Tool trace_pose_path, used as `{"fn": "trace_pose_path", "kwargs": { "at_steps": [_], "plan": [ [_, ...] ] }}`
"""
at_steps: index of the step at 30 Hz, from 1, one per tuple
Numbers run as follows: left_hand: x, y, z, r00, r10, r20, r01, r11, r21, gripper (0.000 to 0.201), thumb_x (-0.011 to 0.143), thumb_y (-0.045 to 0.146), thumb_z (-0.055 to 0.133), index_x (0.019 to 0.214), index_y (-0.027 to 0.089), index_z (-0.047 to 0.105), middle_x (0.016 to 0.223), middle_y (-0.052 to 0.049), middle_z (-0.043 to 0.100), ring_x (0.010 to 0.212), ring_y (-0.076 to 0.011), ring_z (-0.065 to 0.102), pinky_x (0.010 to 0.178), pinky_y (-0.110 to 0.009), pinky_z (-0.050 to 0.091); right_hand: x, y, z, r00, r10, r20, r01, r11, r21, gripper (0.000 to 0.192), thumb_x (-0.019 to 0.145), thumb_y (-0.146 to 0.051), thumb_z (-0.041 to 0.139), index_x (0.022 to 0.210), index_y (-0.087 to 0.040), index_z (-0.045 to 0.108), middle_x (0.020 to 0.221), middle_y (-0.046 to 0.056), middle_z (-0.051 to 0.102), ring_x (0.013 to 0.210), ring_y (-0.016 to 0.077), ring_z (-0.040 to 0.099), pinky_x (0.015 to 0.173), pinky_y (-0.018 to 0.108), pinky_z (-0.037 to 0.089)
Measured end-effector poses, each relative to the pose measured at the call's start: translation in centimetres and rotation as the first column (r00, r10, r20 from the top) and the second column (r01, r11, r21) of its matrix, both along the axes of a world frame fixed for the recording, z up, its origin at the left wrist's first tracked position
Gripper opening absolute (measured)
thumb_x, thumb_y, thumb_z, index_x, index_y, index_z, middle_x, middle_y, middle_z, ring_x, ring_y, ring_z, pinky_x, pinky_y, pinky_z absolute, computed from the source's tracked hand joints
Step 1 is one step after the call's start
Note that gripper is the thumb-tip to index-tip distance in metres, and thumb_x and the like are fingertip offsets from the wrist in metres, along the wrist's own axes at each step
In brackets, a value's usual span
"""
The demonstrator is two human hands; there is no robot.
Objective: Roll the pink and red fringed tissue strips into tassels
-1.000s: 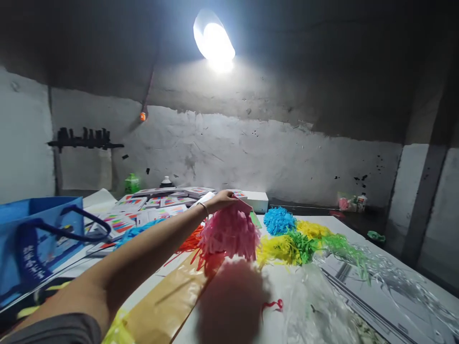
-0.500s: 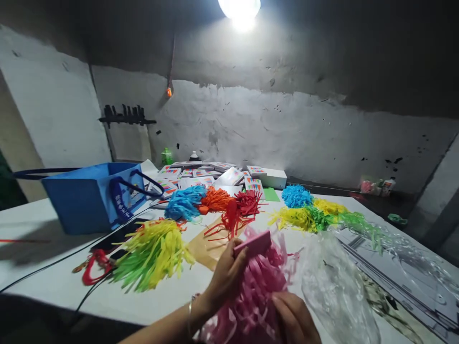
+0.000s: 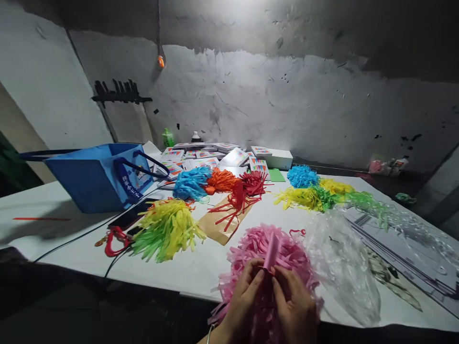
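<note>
A fluffy pink pom-pom [image 3: 251, 246] of paper or plastic strips spreads at the table's front edge. From its middle rises a flat, smooth pink handle [image 3: 272, 251], pointing away from me. My left hand [image 3: 245, 298] grips the handle's near end from the left, thumb and fingers pinched. Opposite it, my right hand [image 3: 292, 298] pinches the same end, fingertips almost meeting the left ones. What lies right under the fingertips is dark and partly hidden. Pink strips hang between and below both hands.
Yellow-green pom-pom [image 3: 167, 229] and blue bag [image 3: 89, 179] are at left. Brown paper [image 3: 224, 222] and red strips [image 3: 236, 200] lie ahead. Clear plastic bag [image 3: 344, 267] lies at right. Printed boxes [image 3: 234, 157] are piled behind. A black cable [image 3: 82, 239] crosses the table.
My right hand has come up from the lower strips to the handle beside my left. The handle has turned from slanting sideways to pointing away, and the pom-pom has spread out. The view has tilted down.
</note>
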State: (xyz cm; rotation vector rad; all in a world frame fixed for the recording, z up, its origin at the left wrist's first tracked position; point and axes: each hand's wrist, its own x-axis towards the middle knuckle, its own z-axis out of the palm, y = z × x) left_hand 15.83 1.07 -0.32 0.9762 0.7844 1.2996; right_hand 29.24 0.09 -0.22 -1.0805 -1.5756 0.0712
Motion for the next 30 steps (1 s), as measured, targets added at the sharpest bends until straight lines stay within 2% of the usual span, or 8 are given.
{"fn": "trace_pose_path", "kwargs": {
  "at_steps": [7, 12, 15, 18, 21, 24, 27, 30],
  "plan": [
    [0.0, 0.5, 0.3, 0.995, -0.067, -0.074, 0.072, 0.996, 0.059, 0.034, 0.086, 0.049, 0.073, 0.105, 0.023, 0.063, 0.098, -0.005, 0.065, 0.096, -0.0232, 0.062, 0.089, -0.034, 0.048, 1.0, 0.4, 2.2, 0.99, 0.056, -0.132, -0.09, 0.958, -0.274, 0.031, 0.092, -0.049, 0.066, 0.083, -0.019, 0.069, 0.072, 0.003, 0.072, 0.063, 0.0164, 0.072, 0.053, 0.019, 0.055],
    [-0.1, 0.8, 0.9, 0.988, -0.048, -0.15, 0.06, 0.995, 0.074, 0.033, 0.089, 0.052, 0.067, 0.102, 0.021, 0.065, 0.099, -0.006, 0.066, 0.093, -0.0231, 0.061, 0.086, -0.033, 0.049, 2.8, 1.5, 4.6, 0.959, 0.262, -0.111, -0.284, 0.887, -0.364, 0.028, 0.093, -0.045, 0.066, 0.082, -0.019, 0.071, 0.074, 0.002, 0.074, 0.067, 0.0169, 0.073, 0.06, 0.02, 0.058],
    [0.0, 0.8, 1.2, 0.988, -0.037, -0.153, 0.048, 0.997, 0.068, 0.032, 0.09, 0.051, 0.067, 0.099, 0.021, 0.065, 0.095, -0.005, 0.065, 0.088, -0.0215, 0.06, 0.081, -0.031, 0.049, 3.5, 1.7, 5.0, 0.958, 0.288, -0.009, -0.278, 0.915, -0.293, 0.015, 0.096, -0.03, 0.059, 0.095, -0.021, 0.071, 0.083, 0.003, 0.075, 0.075, 0.017, 0.073, 0.066, 0.023, 0.058],
    [0.1, 0.9, 1.2, 0.989, -0.013, -0.147, 0.025, 0.997, 0.077, 0.029, 0.09, 0.048, 0.068, 0.098, 0.021, 0.065, 0.093, -0.004, 0.065, 0.088, -0.0209, 0.059, 0.082, -0.031, 0.048, 3.4, 1.2, 4.4, 0.96, 0.256, 0.116, -0.234, 0.956, -0.178, 0.019, 0.095, -0.021, 0.052, 0.093, -0.022, 0.071, 0.089, 0.006, 0.073, 0.081, 0.0191, 0.07, 0.074, 0.03, 0.056],
    [0.2, 1.0, 1.2, 0.99, -0.005, -0.139, 0.017, 0.996, 0.084, 0.028, 0.091, 0.047, 0.067, 0.099, 0.02, 0.066, 0.095, -0.004, 0.066, 0.09, -0.021, 0.06, 0.084, -0.031, 0.049, 2.8, 0.6, 3.3, 0.959, 0.139, 0.246, -0.123, 0.989, -0.079, 0.023, 0.094, -0.016, 0.051, 0.104, -0.021, 0.071, 0.106, 0.01, 0.072, 0.1, 0.0236, 0.069, 0.086, 0.037, 0.057],
    [0.3, 0.8, 1.2, 0.994, -0.006, -0.113, 0.015, 0.997, 0.079, 0.028, 0.092, 0.046, 0.067, 0.101, 0.02, 0.065, 0.099, -0.005, 0.067, 0.093, -0.0211, 0.061, 0.087, -0.032, 0.049, 2.0, 0.2, 2.2, 0.905, -0.031, 0.423, 0.007, 0.998, 0.059, 0.027, 0.094, -0.019, 0.056, 0.12, -0.017, 0.064, 0.125, 0.014, 0.067, 0.114, 0.028, 0.064, 0.094, 0.046, 0.055],
    [0.4, 0.6, 1.0, 0.997, -0.017, -0.078, 0.024, 0.996, 0.088, 0.027, 0.092, 0.045, 0.068, 0.101, 0.02, 0.065, 0.098, -0.004, 0.066, 0.094, -0.0201, 0.06, 0.088, -0.032, 0.048, 1.5, 0.2, 1.5, 0.895, -0.092, 0.436, 0.033, 0.99, 0.141, 0.022, 0.095, -0.012, 0.054, 0.115, -0.016, 0.064, 0.118, 0.011, 0.07, 0.108, 0.0246, 0.066, 0.102, 0.048, 0.047],
    [0.5, 0.5, 0.8, 0.998, -0.022, -0.067, 0.03, 0.994, 0.109, 0.025, 0.092, 0.044, 0.067, 0.1, 0.02, 0.064, 0.095, -0.003, 0.063, 0.09, -0.0181, 0.057, 0.085, -0.03, 0.047, 1.5, 0.4, 1.3, 0.942, -0.045, 0.333, 0.01, 0.994, 0.104, 0.02, 0.096, -0.009, 0.052, 0.108, -0.02, 0.065, 0.105, 0.004, 0.073, 0.1, 0.0194, 0.068, 0.107, 0.044, 0.04]
  ]
}}
